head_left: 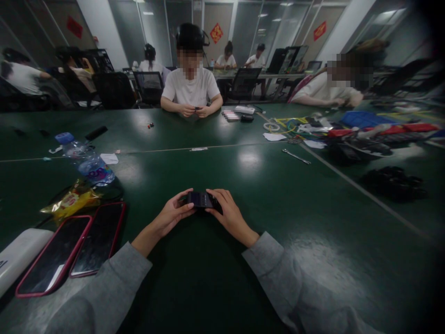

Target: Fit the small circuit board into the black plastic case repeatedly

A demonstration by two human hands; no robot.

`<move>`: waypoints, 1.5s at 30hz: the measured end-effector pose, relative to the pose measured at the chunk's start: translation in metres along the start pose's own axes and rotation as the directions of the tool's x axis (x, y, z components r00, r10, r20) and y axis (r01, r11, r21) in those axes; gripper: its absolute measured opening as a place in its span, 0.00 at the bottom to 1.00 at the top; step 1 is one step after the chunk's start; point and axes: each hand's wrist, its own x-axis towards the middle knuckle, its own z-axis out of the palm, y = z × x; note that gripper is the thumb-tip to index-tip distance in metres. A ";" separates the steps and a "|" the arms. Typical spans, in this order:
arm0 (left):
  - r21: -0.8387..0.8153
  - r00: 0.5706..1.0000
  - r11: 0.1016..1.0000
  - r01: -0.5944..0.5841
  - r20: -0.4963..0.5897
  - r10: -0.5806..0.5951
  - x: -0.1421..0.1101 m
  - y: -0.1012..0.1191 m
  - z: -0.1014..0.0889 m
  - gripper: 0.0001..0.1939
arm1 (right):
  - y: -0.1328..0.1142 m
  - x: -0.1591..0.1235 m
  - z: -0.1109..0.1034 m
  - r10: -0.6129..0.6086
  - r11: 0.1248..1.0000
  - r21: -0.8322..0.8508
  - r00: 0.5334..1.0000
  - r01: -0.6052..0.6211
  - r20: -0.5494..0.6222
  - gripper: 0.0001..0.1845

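Observation:
A small black device with a dark screen [200, 199] is held level between my two hands, just over the green table [208, 287]. My left hand [174, 211] grips its left end, thumb at the near edge and fingers at the far side. Around its right end my right hand [227, 211] is closed, with the thumb along the near edge. The screen side faces up toward me. Fingers cover both ends, so its exact kind cannot be made out.
At left lie two red-edged phones [55, 255], a white power bank [22, 255], a yellow snack packet [74, 199] and a water bottle [86, 160]. A wrench [296, 156], tangled cables [295, 125] and a black bundle [394, 183] lie at right. Across the table sits a person [191, 88].

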 end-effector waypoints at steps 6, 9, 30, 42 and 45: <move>-0.086 1.000 0.996 -0.003 -0.019 0.002 0.004 -0.004 -0.001 0.26 | 0.000 -0.001 -0.005 -0.045 0.997 0.052 0.987 0.054 -0.154 0.28; -0.119 0.998 0.993 0.027 -0.059 -0.034 0.005 -0.002 0.001 0.22 | 0.003 0.002 -0.019 0.000 0.996 0.084 0.884 0.044 -0.468 0.28; -0.132 0.991 0.988 0.079 -0.098 -0.092 -0.001 0.009 0.008 0.23 | 0.060 0.000 -0.019 0.145 0.932 -0.271 0.932 -0.242 -0.333 0.24; -0.128 0.994 0.991 0.046 -0.089 -0.057 0.002 0.004 0.003 0.20 | 0.054 0.000 -0.019 0.154 0.909 -0.323 0.933 -0.263 -0.326 0.29; -0.122 0.995 0.991 0.053 -0.082 -0.063 0.003 0.003 0.000 0.22 | 0.052 0.000 -0.020 0.149 0.895 -0.358 0.934 -0.268 -0.325 0.32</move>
